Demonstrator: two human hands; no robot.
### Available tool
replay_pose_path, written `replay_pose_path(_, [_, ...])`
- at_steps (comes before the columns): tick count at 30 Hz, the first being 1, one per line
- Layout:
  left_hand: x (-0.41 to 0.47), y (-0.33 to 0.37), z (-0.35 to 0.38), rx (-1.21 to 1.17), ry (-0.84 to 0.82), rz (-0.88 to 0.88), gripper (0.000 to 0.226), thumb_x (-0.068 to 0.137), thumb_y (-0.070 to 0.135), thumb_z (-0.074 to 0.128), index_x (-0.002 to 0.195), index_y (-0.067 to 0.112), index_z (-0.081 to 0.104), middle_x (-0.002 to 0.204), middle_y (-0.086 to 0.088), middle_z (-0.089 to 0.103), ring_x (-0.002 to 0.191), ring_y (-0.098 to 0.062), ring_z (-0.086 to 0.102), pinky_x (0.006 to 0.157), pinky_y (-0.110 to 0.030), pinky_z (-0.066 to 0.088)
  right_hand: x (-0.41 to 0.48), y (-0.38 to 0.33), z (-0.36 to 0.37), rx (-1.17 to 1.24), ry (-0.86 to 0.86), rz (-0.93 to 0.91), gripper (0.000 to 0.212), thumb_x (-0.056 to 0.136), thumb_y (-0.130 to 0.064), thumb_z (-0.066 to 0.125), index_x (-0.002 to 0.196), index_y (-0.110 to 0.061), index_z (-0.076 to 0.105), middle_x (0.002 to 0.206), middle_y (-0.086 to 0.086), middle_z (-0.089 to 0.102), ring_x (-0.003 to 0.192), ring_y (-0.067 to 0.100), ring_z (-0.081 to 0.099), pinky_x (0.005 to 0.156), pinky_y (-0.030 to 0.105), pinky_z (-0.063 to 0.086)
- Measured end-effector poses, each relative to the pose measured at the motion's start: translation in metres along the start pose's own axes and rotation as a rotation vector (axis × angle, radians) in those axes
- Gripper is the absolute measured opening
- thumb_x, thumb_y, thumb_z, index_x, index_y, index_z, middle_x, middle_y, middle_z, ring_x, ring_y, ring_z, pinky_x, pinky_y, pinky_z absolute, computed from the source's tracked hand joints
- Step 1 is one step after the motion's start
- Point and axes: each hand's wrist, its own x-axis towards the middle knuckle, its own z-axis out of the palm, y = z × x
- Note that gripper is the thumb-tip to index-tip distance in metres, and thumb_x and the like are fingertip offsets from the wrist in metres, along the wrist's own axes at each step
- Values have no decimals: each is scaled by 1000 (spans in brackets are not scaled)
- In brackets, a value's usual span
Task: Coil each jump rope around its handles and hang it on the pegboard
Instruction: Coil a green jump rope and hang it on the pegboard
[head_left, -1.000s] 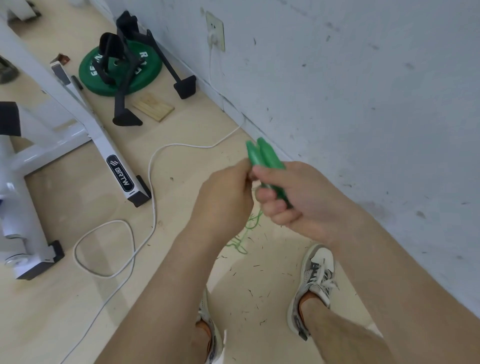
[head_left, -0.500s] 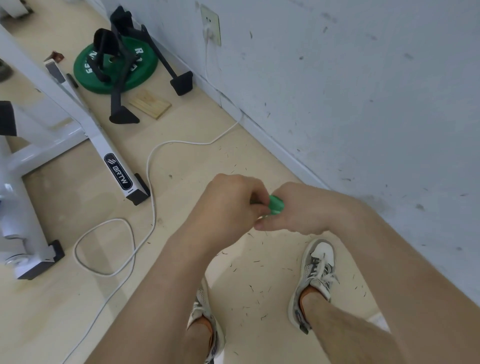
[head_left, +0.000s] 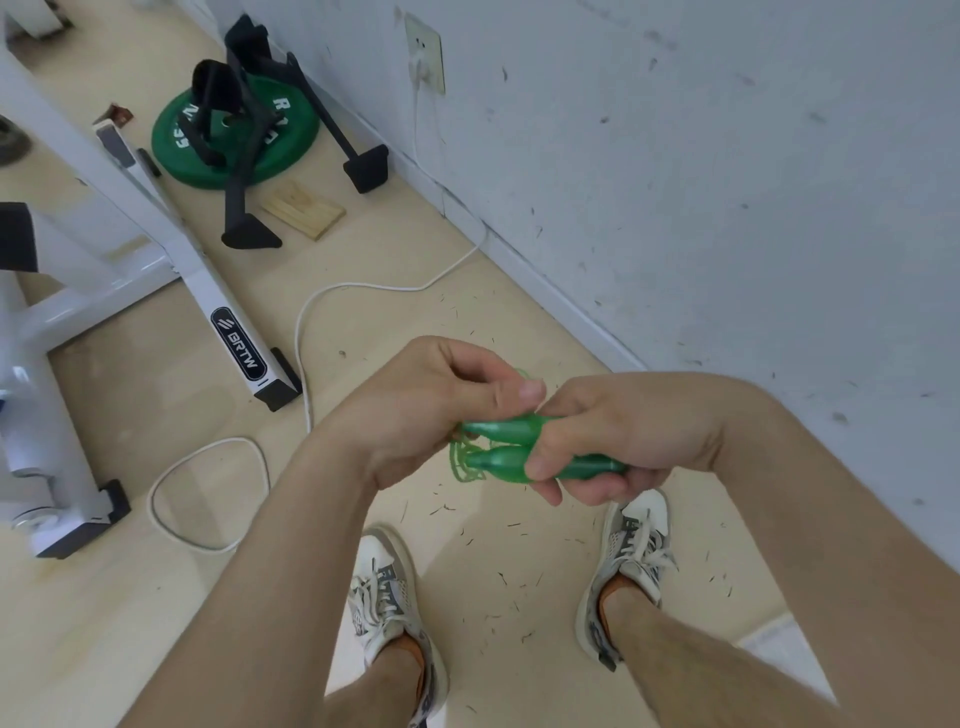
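Jump rope handles (head_left: 501, 432) — in right hand (head_left: 623, 431)

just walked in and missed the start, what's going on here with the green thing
A person standing by the wall is coiling a jump rope. The right hand grips the two green handles side by side, while the left hand pinches the thin green rope at their ends, where a few loops show. No pegboard is in view, so it is not hung yet.
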Motion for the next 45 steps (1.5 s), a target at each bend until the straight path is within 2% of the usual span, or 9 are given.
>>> replay_pose_path(4, [3,-3,0,-354,-42,-50,30,65,34,80,56,10,64,48,-1,46,38,-7,36,36,-14,27,-4,-2,-2,227,-45,-226,26,76,-37,55,72,-13,63,48,1,41,36,12,27,39,16,19])
replay_pose_path(7, [11,-7,7,-441,99,35,26,84,19,65,58,13,63,50,0,39,42,-6,27,38,-15,21,-3,-2,-3,343,134,-245,24,80,-34,53,72,-12,60,49,0,39,36,11,25,37,14,18])
replay_pose_path(10, [16,-9,15,-218,282,152,37,94,3,50,63,14,68,56,-4,43,50,-11,26,46,-21,22,0,-4,-1,407,345,-192,26,93,-28,48,75,-11,55,51,1,36,40,11,22,37,16,15])
replay_pose_path(16, [12,-18,32,837,414,360,21,95,19,51,90,19,71,59,11,54,60,-7,49,59,-21,39,0,3,-12,321,717,-22,22,91,-24,49,74,-11,55,54,2,38,41,13,23,39,19,14])
replay_pose_path(24, [7,-12,26,1138,362,498,5,83,22,69,82,23,73,68,6,54,64,-17,52,57,-30,40,5,7,-7,-33,595,228,27,90,-31,54,75,-9,57,57,4,42,42,16,30,39,18,22])
replay_pose_path(33, [1,-7,4,706,214,208,8,78,20,76,80,28,77,75,13,70,74,-3,62,68,-19,47,0,-4,4,-135,175,234,22,86,-30,58,75,-11,59,53,2,44,43,15,30,42,20,20])
replay_pose_path(36, [-1,-3,-6,479,70,77,7,75,20,79,82,21,79,77,-2,75,80,-23,67,76,-33,53,-5,-5,3,-142,78,161,21,86,-28,61,76,-10,64,53,4,45,44,16,31,43,22,22])
replay_pose_path(41, [-3,-7,-6,-351,-182,-41,27,49,17,87,67,8,69,60,-10,60,54,-23,50,48,-23,33,-11,-7,-2,108,-89,-214,22,75,-32,64,73,-11,68,47,1,44,39,14,29,41,20,20])
replay_pose_path(45, [3,-4,11,-506,-77,-22,24,68,-3,61,55,17,63,49,-1,42,40,-8,30,36,-15,17,-8,-2,-4,420,75,-349,24,69,-36,60,66,-13,65,44,-1,42,32,8,27,37,13,18])
